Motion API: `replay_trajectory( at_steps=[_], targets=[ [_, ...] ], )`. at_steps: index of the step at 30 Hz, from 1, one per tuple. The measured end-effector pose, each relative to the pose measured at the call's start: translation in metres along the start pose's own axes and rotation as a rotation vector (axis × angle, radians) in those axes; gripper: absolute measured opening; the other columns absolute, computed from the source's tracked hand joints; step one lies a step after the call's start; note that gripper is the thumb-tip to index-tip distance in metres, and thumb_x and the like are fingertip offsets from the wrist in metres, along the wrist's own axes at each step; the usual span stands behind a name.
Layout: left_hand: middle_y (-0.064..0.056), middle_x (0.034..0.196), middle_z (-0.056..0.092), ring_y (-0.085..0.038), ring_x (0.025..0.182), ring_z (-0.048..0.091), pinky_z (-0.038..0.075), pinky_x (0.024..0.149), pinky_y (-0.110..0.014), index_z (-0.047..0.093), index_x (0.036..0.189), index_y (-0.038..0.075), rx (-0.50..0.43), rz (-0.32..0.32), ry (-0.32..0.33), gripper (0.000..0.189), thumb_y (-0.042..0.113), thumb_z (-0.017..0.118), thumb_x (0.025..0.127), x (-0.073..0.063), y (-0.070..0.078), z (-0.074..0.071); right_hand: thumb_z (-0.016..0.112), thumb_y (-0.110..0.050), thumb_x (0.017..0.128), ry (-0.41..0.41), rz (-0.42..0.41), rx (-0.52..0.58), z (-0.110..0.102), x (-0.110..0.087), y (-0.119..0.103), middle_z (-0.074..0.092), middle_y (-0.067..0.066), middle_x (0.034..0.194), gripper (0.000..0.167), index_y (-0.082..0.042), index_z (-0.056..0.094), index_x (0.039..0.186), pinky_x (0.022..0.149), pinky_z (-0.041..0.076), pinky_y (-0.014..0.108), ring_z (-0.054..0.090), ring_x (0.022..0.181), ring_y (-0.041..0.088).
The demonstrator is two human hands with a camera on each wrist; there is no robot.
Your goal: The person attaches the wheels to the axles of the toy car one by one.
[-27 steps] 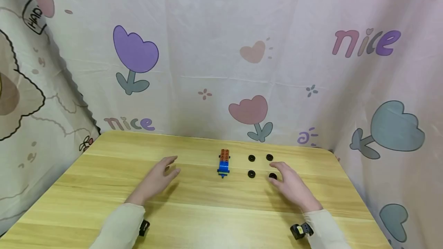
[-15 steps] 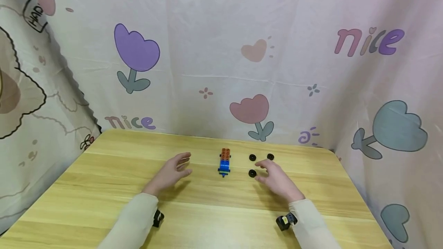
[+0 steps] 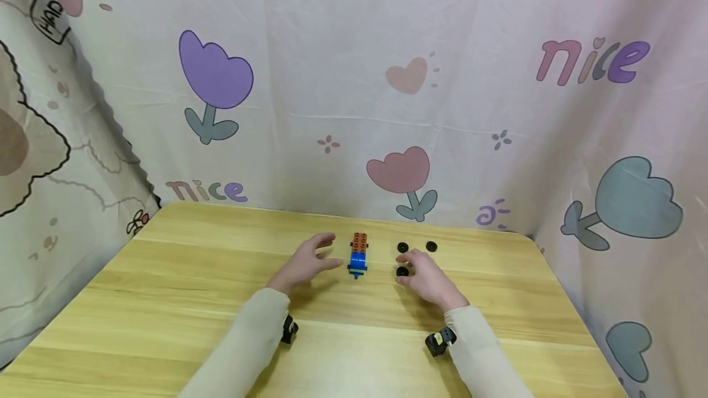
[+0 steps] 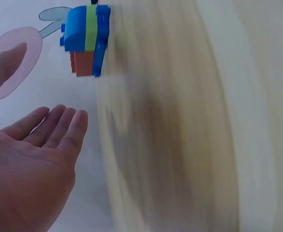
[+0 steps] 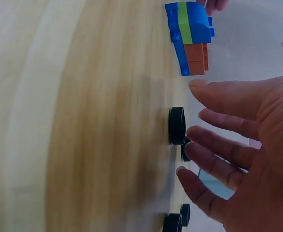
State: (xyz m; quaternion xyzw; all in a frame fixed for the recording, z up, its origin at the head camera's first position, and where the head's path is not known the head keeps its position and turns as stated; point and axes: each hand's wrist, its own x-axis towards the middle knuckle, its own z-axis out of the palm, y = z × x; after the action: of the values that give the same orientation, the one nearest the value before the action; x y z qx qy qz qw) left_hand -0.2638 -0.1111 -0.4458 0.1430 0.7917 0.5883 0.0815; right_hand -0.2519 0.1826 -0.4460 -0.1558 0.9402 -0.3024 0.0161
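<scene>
A toy car body (image 3: 358, 257) built of blue, green and orange blocks stands on the table, with no wheels on its axle stubs. My left hand (image 3: 306, 263) hovers just left of it, thumb and fingers spread apart with nothing between them. My right hand (image 3: 428, 278) is over the nearer left black wheel (image 3: 402, 271), fingers parted around it. In the right wrist view that wheel (image 5: 176, 125) lies flat by the thumb and fingertips. Farther back are two more black wheels (image 3: 431, 246). Another wheel (image 5: 172, 223), hidden by the right hand in the head view, shows at the lower edge.
The light wooden table (image 3: 332, 355) ends at a printed curtain (image 3: 310, 91) along its back and sides. Each wrist carries a small black camera (image 3: 440, 341).
My left hand has moved right, close to the car body. My right hand has moved left from the right-hand wheels to the nearer left wheel. The car and the visible wheels have stayed put.
</scene>
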Motion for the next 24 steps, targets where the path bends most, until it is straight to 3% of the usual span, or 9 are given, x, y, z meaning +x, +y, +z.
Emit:
replay_trajectory(
  at_steps=[11,17,24],
  targets=[
    [-0.017,0.147,0.042,-0.041,0.129,0.045,0.042,0.101,-0.051,0.039,0.147,-0.001,0.092,-0.054,0.070,0.075,0.026,0.076,0.088,0.029,0.004,0.032,0.077,-0.011,0.085,-0.026,0.017,-0.033,0.002,0.002,0.001,0.056,0.011,0.112,0.040,0.000,0.064,0.122,0.093,0.046,0.045,0.055,0.106,0.030],
    [-0.016,0.139,0.047,-0.037,0.123,0.050,0.044,0.099,-0.048,0.046,0.141,-0.002,0.207,-0.048,0.118,0.066,0.024,0.076,0.089,0.040,0.007,0.047,0.076,-0.009,0.085,-0.021,0.015,-0.035,0.003,0.004,0.002,0.055,0.009,0.108,0.038,0.000,0.064,0.119,0.091,0.047,0.045,0.057,0.103,0.029],
    [-0.017,0.142,0.041,-0.034,0.124,0.043,0.039,0.102,-0.053,0.041,0.146,0.002,0.355,-0.091,0.103,0.079,0.031,0.080,0.084,0.044,0.009,0.052,0.077,-0.010,0.085,-0.023,0.019,-0.032,0.004,0.005,0.000,0.055,0.010,0.110,0.037,0.000,0.065,0.118,0.093,0.047,0.046,0.057,0.104,0.029]
  ],
)
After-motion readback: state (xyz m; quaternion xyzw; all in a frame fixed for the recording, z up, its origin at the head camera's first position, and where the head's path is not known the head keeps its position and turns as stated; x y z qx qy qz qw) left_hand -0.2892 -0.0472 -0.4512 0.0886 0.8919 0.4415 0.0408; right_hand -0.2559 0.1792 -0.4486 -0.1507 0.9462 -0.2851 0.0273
